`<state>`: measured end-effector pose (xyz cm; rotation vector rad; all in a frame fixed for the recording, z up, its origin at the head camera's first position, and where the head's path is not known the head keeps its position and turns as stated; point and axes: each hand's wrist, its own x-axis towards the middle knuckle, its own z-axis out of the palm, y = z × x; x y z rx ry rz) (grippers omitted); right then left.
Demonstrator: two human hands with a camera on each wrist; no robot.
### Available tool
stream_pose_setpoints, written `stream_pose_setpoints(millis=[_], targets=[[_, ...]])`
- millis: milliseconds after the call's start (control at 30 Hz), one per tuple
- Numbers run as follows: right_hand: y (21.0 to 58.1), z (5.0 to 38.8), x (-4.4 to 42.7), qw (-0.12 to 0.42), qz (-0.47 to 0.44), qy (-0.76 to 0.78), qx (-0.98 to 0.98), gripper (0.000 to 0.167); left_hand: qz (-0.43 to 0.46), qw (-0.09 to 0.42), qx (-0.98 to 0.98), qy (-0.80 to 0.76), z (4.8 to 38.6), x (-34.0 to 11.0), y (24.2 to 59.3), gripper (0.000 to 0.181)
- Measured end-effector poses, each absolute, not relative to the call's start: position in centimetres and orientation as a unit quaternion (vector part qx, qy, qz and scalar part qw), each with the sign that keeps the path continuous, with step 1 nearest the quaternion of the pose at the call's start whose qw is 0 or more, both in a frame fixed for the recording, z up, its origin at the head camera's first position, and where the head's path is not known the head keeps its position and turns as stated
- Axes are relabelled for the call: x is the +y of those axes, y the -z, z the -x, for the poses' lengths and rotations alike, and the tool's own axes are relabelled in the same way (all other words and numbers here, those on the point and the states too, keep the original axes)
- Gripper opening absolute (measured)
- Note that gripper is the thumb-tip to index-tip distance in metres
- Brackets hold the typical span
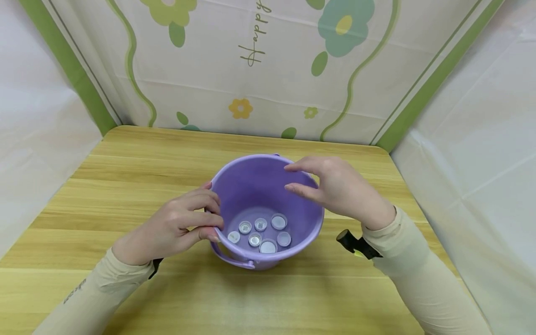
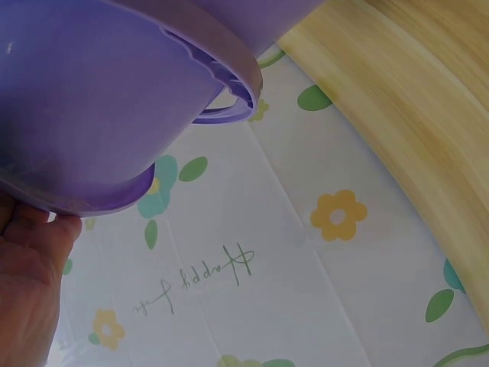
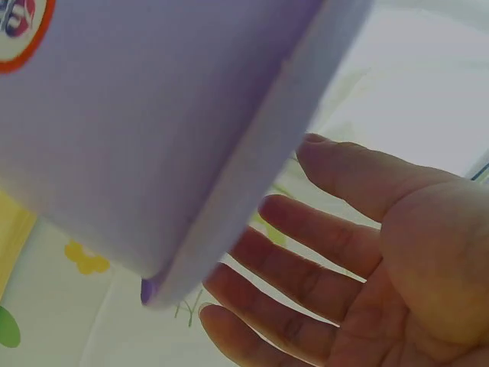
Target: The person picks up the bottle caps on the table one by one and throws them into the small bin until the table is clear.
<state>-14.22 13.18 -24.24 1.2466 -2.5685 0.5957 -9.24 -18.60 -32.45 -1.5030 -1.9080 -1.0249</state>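
Note:
A purple bucket [image 1: 268,186] stands on the wooden table, its mouth facing up toward the head view. On its floor lie several small round clear cases [image 1: 278,222] with white or silvery discs. My left hand [image 1: 184,218] grips the bucket's left rim, thumb on the near side; the left wrist view shows that hand [image 2: 30,283] against the rim. Over the right rim hovers my right hand [image 1: 335,186], thumb and fingers spread apart with nothing between them. In the right wrist view the right hand's fingers [image 3: 306,283] extend beside the bucket wall [image 3: 153,138].
The bucket's purple handle [image 1: 232,261] hangs down at its near left side. Behind the wooden table [image 1: 146,158] rises a white cloth [image 1: 284,83] printed with flowers. White sheeting [image 1: 481,153] borders the right side. A black wrist strap mount [image 1: 360,244] juts from the right wrist.

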Motion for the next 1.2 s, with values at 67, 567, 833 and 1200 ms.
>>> stream_pose_setpoints(millis=[67,567,833,1200], targets=[[24.1,14.4,13.5,0.117,-0.419,-0.211,-0.876,0.032,0.553,0.249,-0.700,0.377,9.3,-18.6,32.4,0.025],[21.6,17.2,18.9,0.125,-0.280,-0.245,-0.920,0.025,0.555,0.249,-0.698,0.378,9.4,-18.6,32.4,0.024],[23.5,21.6,23.8,0.015,-0.171,-0.246,-0.954,0.052,0.551,0.243,-0.703,0.378,9.4,-18.6,32.5,0.024],[29.2,25.7,28.6,-0.061,-0.106,-0.233,-0.965,0.059,0.555,0.248,-0.699,0.378,9.3,-18.6,32.5,0.022]])
